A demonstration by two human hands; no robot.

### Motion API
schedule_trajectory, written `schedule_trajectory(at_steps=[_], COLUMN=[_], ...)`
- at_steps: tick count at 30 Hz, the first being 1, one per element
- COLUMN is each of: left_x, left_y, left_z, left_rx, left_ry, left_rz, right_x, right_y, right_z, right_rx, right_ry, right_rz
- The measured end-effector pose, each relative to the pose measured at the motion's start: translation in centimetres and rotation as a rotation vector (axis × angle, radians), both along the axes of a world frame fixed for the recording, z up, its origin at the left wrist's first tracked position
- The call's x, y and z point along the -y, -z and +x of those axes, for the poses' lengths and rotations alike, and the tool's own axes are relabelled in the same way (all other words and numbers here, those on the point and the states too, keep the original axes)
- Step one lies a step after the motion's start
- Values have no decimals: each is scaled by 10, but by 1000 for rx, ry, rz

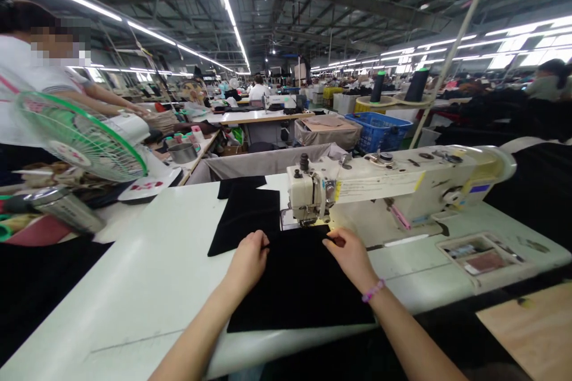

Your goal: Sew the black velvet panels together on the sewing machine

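– Head camera: where's the black cloth (300,289)?
– Flat on the table (147,268), far edge at the sewing machine (379,186). Left hand (252,251) and right hand (348,251) pinch its two sides.
– Is it heavy?
– Looks light, soft and floppy, so hold both edges.

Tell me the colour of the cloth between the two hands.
The cloth is black, with no pattern showing; the head view shows it best.
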State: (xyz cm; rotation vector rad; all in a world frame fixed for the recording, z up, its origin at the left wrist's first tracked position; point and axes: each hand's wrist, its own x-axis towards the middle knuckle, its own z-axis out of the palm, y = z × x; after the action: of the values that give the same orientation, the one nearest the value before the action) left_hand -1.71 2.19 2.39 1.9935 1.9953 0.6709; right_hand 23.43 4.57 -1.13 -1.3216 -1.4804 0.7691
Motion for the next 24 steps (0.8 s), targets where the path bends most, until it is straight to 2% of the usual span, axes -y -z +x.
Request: schedule_trajectory(at_steps=[3, 6, 8, 11, 14, 20, 24], left_x=[17, 40, 52, 64, 70, 77, 80], left_y=[-7, -25, -38, -49, -51, -59, -65], left_z=[-3, -2, 1, 7, 11, 21, 26], left_rx=[182, 651, 916, 1006, 1023, 1266, 1324], left_ry=[-17, 66, 104, 24, -60, -205, -238], left_rz=[52, 44, 42, 95, 150, 76, 93], right_x=[21, 41, 51, 58, 63, 75, 78], right_y=[-8, -13, -13, -12, -17, -39, -47], right_z=[13, 28, 34, 38, 40, 37, 34], right_rx=[-157, -392, -505, -550, -581, -693, -718], right_ry=[-58, -95, -44, 101, 198, 255, 268], right_rz=[-36, -114, -152, -191, -240, -274, -253])
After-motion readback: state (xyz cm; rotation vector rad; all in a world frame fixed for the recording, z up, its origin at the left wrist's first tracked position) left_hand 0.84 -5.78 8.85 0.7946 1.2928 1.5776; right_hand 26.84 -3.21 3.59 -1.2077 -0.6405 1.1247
